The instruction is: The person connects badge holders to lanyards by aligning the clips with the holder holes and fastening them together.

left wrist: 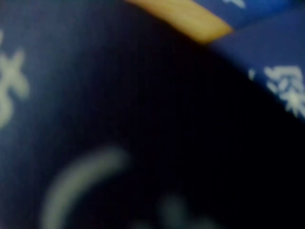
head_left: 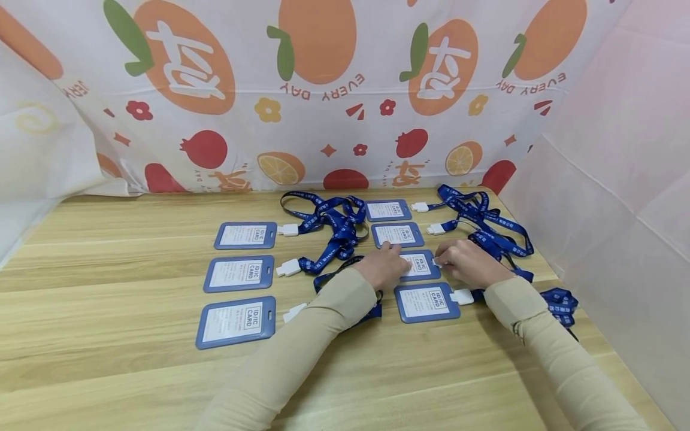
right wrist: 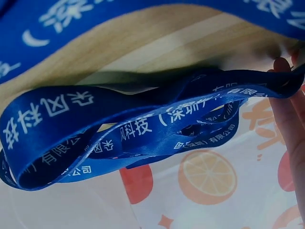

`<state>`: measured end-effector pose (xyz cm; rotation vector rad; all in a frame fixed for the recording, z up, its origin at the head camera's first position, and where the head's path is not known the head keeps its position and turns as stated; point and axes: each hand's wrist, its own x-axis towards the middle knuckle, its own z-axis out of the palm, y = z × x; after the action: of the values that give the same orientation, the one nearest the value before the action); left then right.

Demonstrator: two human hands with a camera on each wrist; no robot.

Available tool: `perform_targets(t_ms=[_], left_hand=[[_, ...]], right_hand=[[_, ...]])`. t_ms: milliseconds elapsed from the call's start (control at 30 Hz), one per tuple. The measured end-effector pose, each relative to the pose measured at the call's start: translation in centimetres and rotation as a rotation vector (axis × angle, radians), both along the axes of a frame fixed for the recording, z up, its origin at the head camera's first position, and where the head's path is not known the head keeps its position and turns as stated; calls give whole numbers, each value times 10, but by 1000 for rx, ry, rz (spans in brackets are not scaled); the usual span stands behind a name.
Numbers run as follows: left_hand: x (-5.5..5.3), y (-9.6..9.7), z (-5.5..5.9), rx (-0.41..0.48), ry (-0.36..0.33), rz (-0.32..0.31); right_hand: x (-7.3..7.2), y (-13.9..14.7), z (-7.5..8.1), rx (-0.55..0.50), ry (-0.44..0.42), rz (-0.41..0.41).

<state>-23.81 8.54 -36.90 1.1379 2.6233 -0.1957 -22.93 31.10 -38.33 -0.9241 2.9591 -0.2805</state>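
In the head view my left hand (head_left: 384, 265) holds the left end of a blue ID badge holder (head_left: 419, 264), third down in the right-hand column, and hides that end. At the slotted end my right hand (head_left: 470, 263) pinches a small white clip (head_left: 437, 262), mostly covered by the fingers. A blue lanyard (head_left: 487, 242) with white lettering lies beyond this hand. The right wrist view shows lanyard loops (right wrist: 138, 126) close up, with fingers (right wrist: 288, 124) at its right edge. Dark, blurred lanyard strap (left wrist: 290, 88) fills most of the left wrist view.
Three more badge holders stand in the right column, one (head_left: 428, 302) nearest me. On the left lie three others (head_left: 237, 322), beside white clips (head_left: 288, 267) and tangled lanyards (head_left: 339, 230). A fruit-print cloth (head_left: 318, 131) hangs behind the wooden table (head_left: 108, 287); a pale sheet (head_left: 620, 179) borders the right.
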Motion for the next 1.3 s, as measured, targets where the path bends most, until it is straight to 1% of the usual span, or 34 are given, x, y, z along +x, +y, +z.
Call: perform_targets(t_ms=[167, 300, 400, 633, 833, 1067, 1300], left_hand=[[1, 0, 0, 2, 3, 7], [2, 1, 0, -3, 5, 6], [2, 1, -1, -5, 6, 3], [1, 2, -1, 0, -4, -3], [0, 2, -1, -3, 2, 8], [0, 1, -1, 5, 0, 8], [1, 1, 0, 10, 2, 3]], right_hand=[[1, -2, 0, 9, 8, -20], [2, -2, 0, 25, 49, -11], [2, -1, 0, 29, 61, -5], [3, -1, 2, 23, 46, -2], [2, -1, 2, 22, 50, 1], [2, 0, 2, 19, 26, 9], [2, 0, 0, 13, 5, -8]])
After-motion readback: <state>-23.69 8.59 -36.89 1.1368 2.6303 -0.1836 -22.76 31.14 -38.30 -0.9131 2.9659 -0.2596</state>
